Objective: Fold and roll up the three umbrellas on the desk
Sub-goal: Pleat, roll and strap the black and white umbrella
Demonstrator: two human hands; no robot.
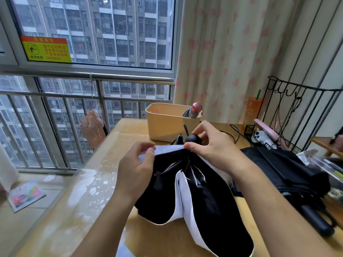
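Note:
A collapsed umbrella (pixel 194 201), black inside with a white outer side, lies loose over the desk (pixel 96 182) in front of me. My left hand (pixel 135 169) pinches a white fabric edge near the top. My right hand (pixel 209 143) grips the canopy just below the round black handle knob (pixel 193 139). A second, all-black umbrella (pixel 289 177) lies unrolled at the right, its handle toward me. A rolled umbrella with a pink handle (pixel 194 110) stands in the cream bin (pixel 167 127).
A black wire rack (pixel 289 112) with small items stands at the back right. A cable (pixel 235 132) runs behind the bin. A pink fan (pixel 92 127) hangs beyond the desk's left edge by the window railing. A booklet (pixel 26 195) lies on the floor.

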